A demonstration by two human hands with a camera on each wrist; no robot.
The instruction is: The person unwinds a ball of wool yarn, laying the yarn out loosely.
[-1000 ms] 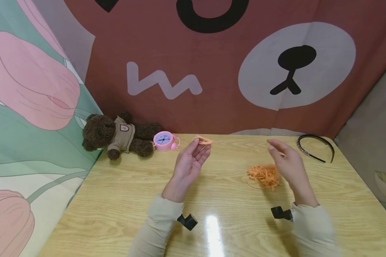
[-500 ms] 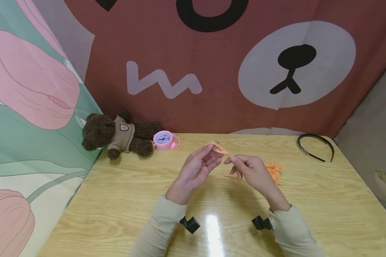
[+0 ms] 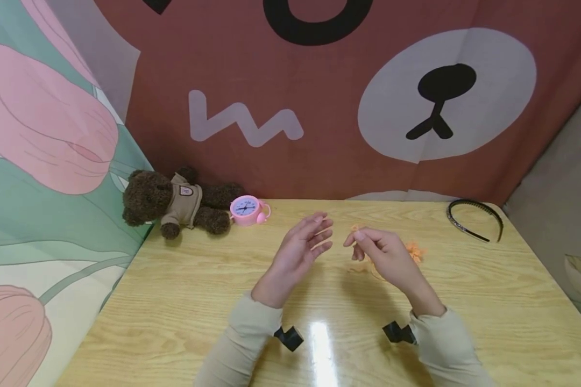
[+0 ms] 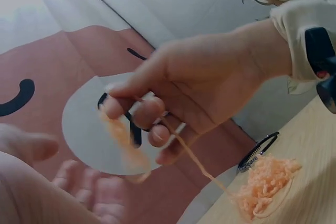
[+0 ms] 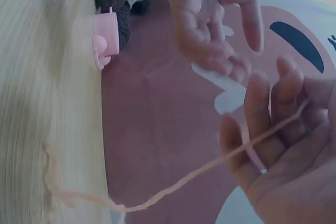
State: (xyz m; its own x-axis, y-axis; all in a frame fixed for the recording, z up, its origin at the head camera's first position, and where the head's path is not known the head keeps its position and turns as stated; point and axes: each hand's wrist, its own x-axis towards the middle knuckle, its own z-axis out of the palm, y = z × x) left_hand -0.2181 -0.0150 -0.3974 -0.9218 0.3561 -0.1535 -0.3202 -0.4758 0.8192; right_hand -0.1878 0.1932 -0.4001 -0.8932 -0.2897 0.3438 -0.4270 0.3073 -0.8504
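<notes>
My right hand point(image 3: 389, 263) pinches a small bundle of orange yarn point(image 4: 123, 142) between thumb and index finger, and the bundle hangs blurred below the fingertips in the left wrist view. From that hand a single strand point(image 4: 197, 161) runs down to a fluffy heap of the same yarn point(image 4: 268, 182) on the table. In the head view the heap is mostly hidden behind the right hand. Facing it, my left hand point(image 3: 295, 260) is held palm inward above the table, fingers spread and relaxed, with nothing in it.
Along the back of the wooden table point(image 3: 174, 312) lie a brown teddy bear point(image 3: 184, 204) and a pink alarm clock point(image 3: 246, 209), both left of the hands. A black headband point(image 3: 474, 220) rests at the back right. A printed cloth point(image 3: 329, 134) hangs behind the table.
The right hand came left from beside the heap to the left hand and now pinches the yarn bundle. The left hand moved slightly right and has let the yarn loops go.
</notes>
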